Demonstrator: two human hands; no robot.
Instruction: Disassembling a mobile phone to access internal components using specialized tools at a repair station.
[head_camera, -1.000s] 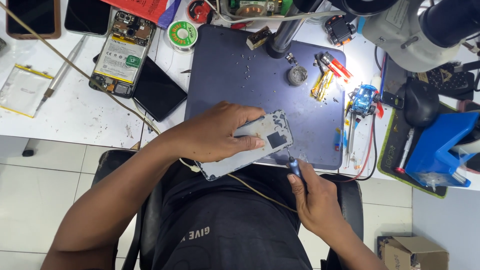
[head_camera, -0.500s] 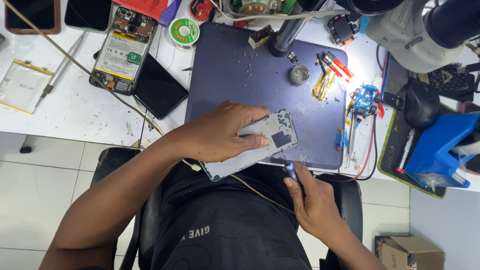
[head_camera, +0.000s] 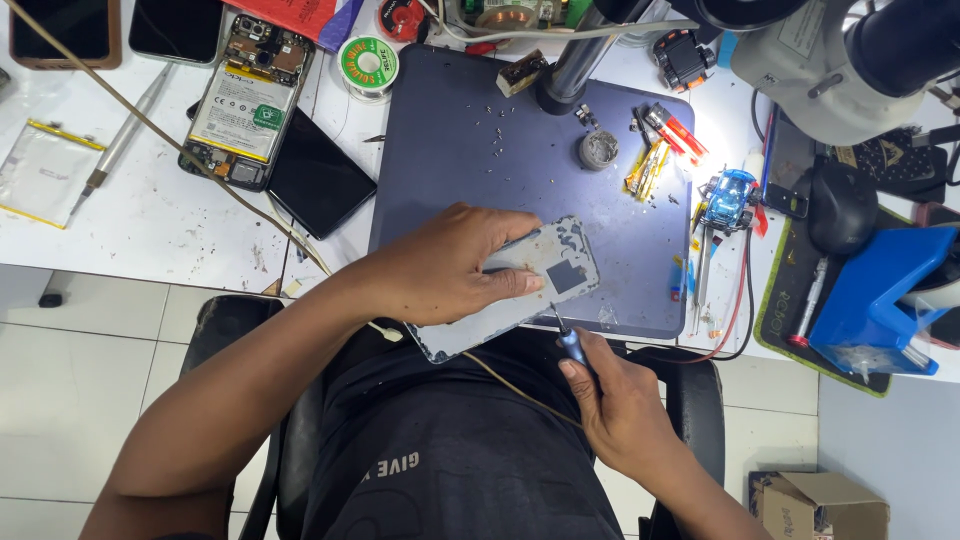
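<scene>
Two hands — left hand pressing one phone frame, right hand pinching one screwdriver.

White workbench bearing a dark blue mat at centre; opened phone and black screen panel at ten o'clock; green solder reel at eleven o'clock.

Bare mat beyond microscope post
</scene>
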